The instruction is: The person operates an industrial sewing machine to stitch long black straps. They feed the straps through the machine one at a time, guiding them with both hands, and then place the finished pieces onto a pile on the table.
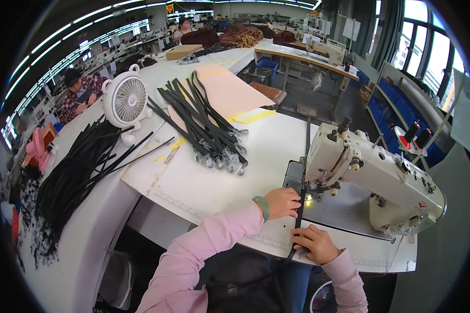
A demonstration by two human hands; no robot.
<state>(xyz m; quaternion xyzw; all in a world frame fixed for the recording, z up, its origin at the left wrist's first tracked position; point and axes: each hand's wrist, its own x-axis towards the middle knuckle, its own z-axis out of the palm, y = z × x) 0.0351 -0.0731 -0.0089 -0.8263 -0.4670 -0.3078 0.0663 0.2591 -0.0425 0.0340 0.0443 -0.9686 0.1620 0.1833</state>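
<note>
A long black strap [299, 211] runs through the white sewing machine [371, 175] and back toward me over the table's front edge. My left hand [283, 203], with a green bangle on its wrist, presses its closed fingers on the strap just in front of the lit needle area. Closer to me, my right hand [318, 244] pinches the strap near the table edge. Something clear and crinkled shows beneath the right fingers. Farther left lies a bundle of black straps [203, 120], their ends wrapped in clear plastic.
A second, larger pile of black straps [78, 177] hangs over the left table beside a white fan [125, 99]. Pinkish sheet material [227, 88] lies behind the bundle. Thread spools [412, 131] stand right of the machine. A person [77, 96] sits at the far left.
</note>
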